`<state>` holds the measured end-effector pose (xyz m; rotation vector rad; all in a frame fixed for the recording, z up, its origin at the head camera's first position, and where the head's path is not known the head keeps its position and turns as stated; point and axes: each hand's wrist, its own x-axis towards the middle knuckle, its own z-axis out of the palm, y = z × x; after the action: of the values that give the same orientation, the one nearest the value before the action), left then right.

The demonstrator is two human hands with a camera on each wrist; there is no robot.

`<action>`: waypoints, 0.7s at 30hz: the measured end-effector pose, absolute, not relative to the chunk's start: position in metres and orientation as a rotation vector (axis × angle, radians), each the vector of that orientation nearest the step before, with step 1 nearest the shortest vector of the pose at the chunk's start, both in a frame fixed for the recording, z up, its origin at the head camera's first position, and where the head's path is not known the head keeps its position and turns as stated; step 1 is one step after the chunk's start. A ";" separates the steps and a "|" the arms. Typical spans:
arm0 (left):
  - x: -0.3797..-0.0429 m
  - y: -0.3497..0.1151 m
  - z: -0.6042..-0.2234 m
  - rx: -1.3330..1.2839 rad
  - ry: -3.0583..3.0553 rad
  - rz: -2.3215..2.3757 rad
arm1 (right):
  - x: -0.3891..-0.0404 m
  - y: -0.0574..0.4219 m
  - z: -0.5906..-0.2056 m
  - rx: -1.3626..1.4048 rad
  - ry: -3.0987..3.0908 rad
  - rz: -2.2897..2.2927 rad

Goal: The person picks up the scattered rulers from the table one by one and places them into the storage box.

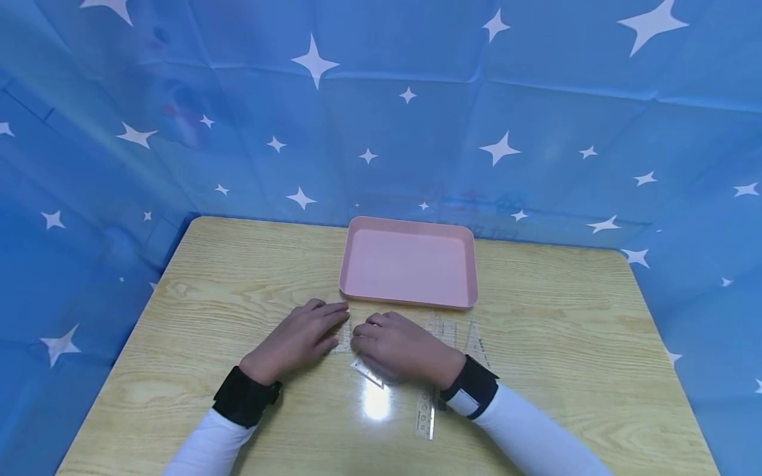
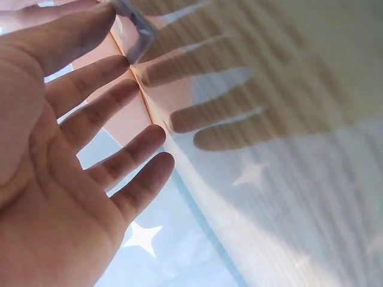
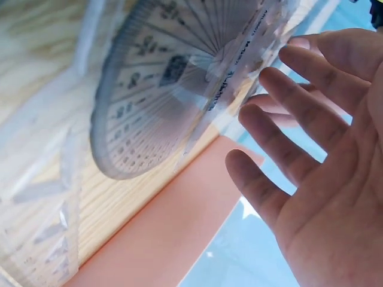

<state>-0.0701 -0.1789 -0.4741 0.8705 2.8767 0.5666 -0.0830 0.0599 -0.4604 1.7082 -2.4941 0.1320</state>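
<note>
Two hands with clear drawing tools on a wooden table (image 1: 268, 423).
Head view: a transparent piece (image 1: 343, 338) lies between the fingertips of left hand (image 1: 300, 334) and right hand (image 1: 405, 347), the pink tray (image 1: 411, 261) beyond. Left wrist view: fingers extended, clear plastic (image 2: 142, 36) at thumb and index tips. Right wrist view: fingers loosely straight, protractor (image 3: 137, 119) just beside their tips; contact unclear.
</note>
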 end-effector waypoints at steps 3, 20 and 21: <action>-0.069 -0.180 -0.475 0.870 2.875 0.541 | -0.082 0.058 -0.462 1.725 -2.507 0.118; -0.064 -0.190 -0.479 0.793 2.975 0.429 | -0.082 0.049 -0.469 1.754 -2.622 -0.051; -0.064 -0.191 -0.479 0.781 2.982 0.425 | -0.082 0.048 -0.469 1.751 -2.625 -0.049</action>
<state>-0.0639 -0.1906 -0.4791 0.7807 2.9817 0.4246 -0.0822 0.0483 -0.4691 1.7506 -2.6247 -0.0490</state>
